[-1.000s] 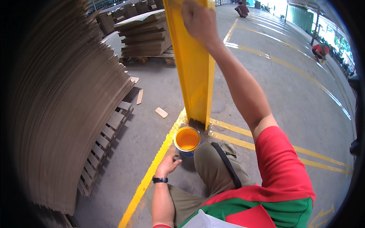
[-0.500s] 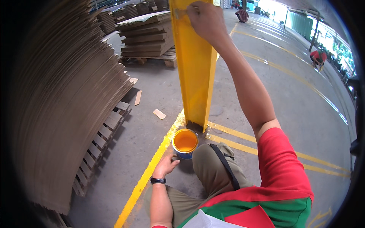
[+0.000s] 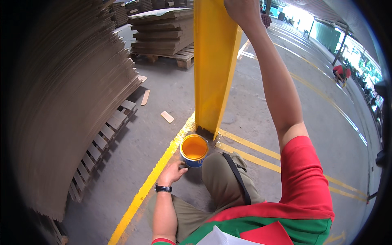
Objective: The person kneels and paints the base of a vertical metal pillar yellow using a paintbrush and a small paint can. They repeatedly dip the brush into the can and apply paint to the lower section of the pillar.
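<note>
A yellow-painted steel column (image 3: 212, 69) stands upright in front of me. My right hand (image 3: 243, 12) is raised against its upper right part, at the top edge of the view. Its fingers look curled closed, but what they hold is hidden. By the column's dark, unpainted foot sits an open paint can (image 3: 194, 148) with a blue outside and yellow-orange paint inside. My left hand (image 3: 172, 172), a dark watch on its wrist, hangs loosely beside the can's near left side. Its fingers are apart and nothing is in them.
Tall stacks of cardboard sheets (image 3: 73, 94) rise on pallets (image 3: 100, 143) at left, with another stack (image 3: 163, 34) behind. Yellow lines (image 3: 143, 192) cross the grey floor. Two small wood pieces (image 3: 167, 116) lie there. A person in red (image 3: 342, 72) crouches far right.
My right hand has shifted from the column's upper left face to its upper right side, higher in view. The whole view has tilted slightly. My left hand stays by the can.
</note>
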`<state>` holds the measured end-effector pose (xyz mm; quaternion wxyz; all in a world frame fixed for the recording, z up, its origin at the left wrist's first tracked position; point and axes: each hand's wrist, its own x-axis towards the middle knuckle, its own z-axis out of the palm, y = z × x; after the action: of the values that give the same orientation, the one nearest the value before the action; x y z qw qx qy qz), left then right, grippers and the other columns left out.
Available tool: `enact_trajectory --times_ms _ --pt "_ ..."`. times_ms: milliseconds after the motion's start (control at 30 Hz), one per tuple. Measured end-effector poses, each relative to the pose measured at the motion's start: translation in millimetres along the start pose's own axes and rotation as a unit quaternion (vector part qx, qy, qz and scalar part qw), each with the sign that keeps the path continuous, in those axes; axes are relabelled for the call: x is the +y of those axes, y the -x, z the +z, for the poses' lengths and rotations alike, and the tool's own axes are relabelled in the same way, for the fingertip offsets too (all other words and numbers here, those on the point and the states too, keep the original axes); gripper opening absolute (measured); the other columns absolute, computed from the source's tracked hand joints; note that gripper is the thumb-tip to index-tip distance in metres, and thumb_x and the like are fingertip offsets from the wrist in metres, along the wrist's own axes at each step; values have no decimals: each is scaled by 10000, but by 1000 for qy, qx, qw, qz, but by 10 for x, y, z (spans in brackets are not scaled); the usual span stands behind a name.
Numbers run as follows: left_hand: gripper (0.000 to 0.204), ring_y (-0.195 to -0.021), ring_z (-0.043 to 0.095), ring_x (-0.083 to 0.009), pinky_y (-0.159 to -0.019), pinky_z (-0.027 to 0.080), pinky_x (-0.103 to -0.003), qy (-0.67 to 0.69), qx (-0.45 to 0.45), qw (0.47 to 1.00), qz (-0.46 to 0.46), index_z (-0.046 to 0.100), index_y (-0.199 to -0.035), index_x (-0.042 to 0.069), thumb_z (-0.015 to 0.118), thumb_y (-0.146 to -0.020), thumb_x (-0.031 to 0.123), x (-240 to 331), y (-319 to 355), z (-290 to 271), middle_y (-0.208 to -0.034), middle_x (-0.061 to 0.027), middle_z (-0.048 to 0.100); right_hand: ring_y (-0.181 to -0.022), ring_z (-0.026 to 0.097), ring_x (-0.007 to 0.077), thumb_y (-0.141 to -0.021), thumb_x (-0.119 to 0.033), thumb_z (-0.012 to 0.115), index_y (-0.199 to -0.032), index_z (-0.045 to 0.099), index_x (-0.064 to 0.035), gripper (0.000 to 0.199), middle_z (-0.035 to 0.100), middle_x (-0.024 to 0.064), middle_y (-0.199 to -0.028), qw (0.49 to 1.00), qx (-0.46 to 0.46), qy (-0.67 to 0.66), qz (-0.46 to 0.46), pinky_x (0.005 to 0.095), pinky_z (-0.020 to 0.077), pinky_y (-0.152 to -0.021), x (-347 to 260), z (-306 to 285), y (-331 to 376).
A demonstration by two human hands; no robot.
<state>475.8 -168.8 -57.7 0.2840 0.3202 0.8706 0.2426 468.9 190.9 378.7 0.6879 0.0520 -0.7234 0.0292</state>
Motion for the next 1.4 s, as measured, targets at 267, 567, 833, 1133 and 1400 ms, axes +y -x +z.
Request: enact_trajectory --times_ms 267,567,833,1133,1400 --pt "505 -1112 718 -359 -969 553 -440 22 14 1000 8 678 -1346 67 736 -945 369 13 31 -15 -1186 -218 750 -884 715 433 -978 -119 633 -1095 735 -43 173 730 232 -961 978 -194 4 -74 515 583 -802 -145 1 1072" --pt "470 -1162 693 -399 -1007 541 -465 25 17 1000 -1 687 -1310 41 727 -935 322 26 68 -28 -1211 -251 733 -868 728 439 -1025 -140 611 -1131 723 29 229 728 268 -938 985 -86 83 -125 489 576 -722 154 33 258" --pt "446 -1154 693 -405 -1002 540 -471 52 16 998 14 693 -1294 39 737 -932 294 15 24 -21 -1196 -258 734 -851 735 403 -995 -154 646 -1146 742 -76 195 756 183 -958 962 -259 3 -89 494 597 -757 -108 -58 1502" --pt "449 -1153 687 -417 -1001 537 -479 54 18 998 9 689 -1292 32 739 -934 299 -31 24 17 -1198 -253 733 -765 728 359 -973 -131 695 -1192 730 -102 223 736 168 -918 941 -222 103 -233 437 598 -642 164 112 894" --pt "480 -1217 655 -422 -1047 517 -492 27 -1 999 -21 665 -1335 40 738 -942 305 50 35 -69 -1265 -250 711 -850 718 298 -929 -162 663 -1298 587 -100 382 687 92 -889 932 -225 114 -259 431 600 -732 -327 -108 1233"
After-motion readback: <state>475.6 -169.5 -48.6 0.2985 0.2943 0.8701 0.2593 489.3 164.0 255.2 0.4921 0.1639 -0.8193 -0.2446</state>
